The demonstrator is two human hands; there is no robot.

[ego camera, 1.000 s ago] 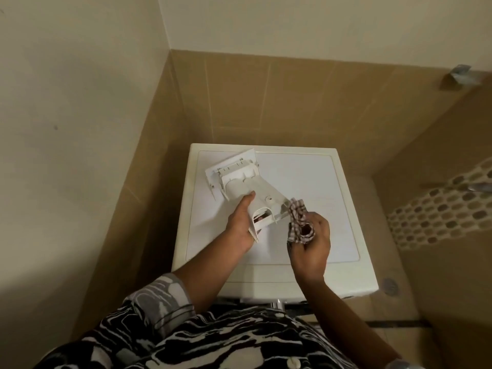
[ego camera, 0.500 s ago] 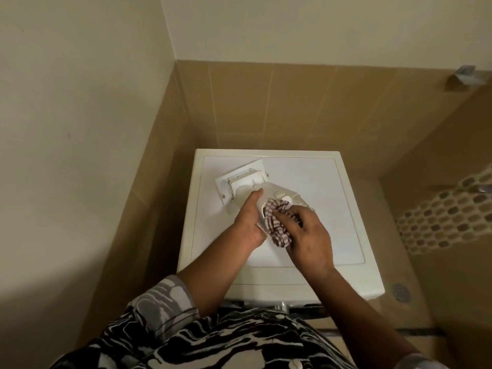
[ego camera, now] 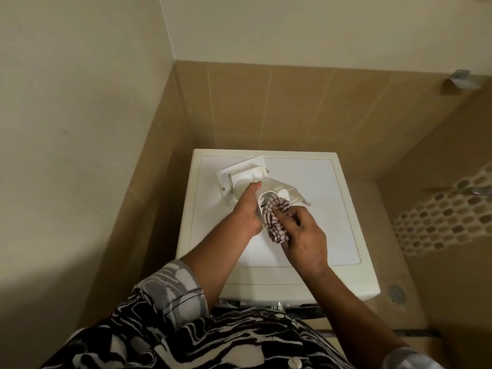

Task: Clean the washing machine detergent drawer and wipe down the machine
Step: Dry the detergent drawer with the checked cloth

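A white detergent drawer [ego camera: 246, 174] is held tilted over the top of the white washing machine [ego camera: 314, 187], its front panel pointing to the back left. My left hand [ego camera: 246, 209] grips the drawer's left side, thumb up along its wall. My right hand [ego camera: 303, 234] holds a striped brown-and-white cloth [ego camera: 275, 222] and pushes it into the drawer's near open end. Part of the cloth is hidden inside the drawer.
The machine stands in a corner between a cream wall on the left and tan tiles [ego camera: 266, 107] behind. A floor drain [ego camera: 396, 294] lies to the right of the machine, with a mosaic tile strip [ego camera: 447, 209] further right.
My right hand moved left from beside the drawer and pressed the cloth into the drawer's open end. My left hand kept its grip on the drawer.
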